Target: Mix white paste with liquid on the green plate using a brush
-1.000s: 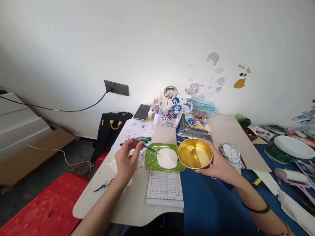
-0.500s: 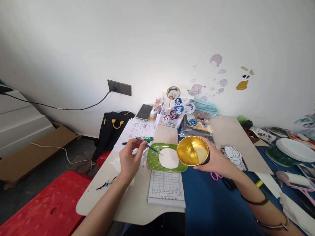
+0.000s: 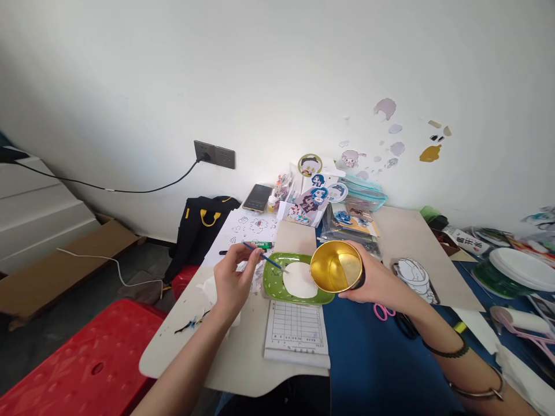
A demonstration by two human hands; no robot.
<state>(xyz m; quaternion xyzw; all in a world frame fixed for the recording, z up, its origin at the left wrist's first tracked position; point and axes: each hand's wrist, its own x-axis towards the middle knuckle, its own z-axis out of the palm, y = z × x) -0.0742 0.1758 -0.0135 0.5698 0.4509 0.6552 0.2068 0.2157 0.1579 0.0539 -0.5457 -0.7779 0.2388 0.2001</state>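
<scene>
A thin blue paintbrush (image 3: 269,260) is pinched in my left hand (image 3: 236,274), its tip at the edge of a white patch (image 3: 299,281) on the green plate (image 3: 272,289). Whether that patch is liquid or a flat disc I cannot tell. My right hand (image 3: 373,276) grips a gold-lined cup (image 3: 329,264) from its right side. The cup is tilted so its shiny inside faces me, and it overlaps the right part of the plate. Below the plate lies a pad of printed forms (image 3: 295,332).
Behind the plate are a phone (image 3: 257,197), cut-out stickers (image 3: 318,193) and a teal pouch (image 3: 364,193). Pink scissors (image 3: 384,312) lie by my right wrist. Farther right stands a white-lidded tub (image 3: 524,268). A red stool (image 3: 82,358) is at the left.
The whole view has shifted slightly, moving things to the right. The cup has moved a little left relative to the plate and is tipped slightly more. My left hand still holds the paintbrush.
</scene>
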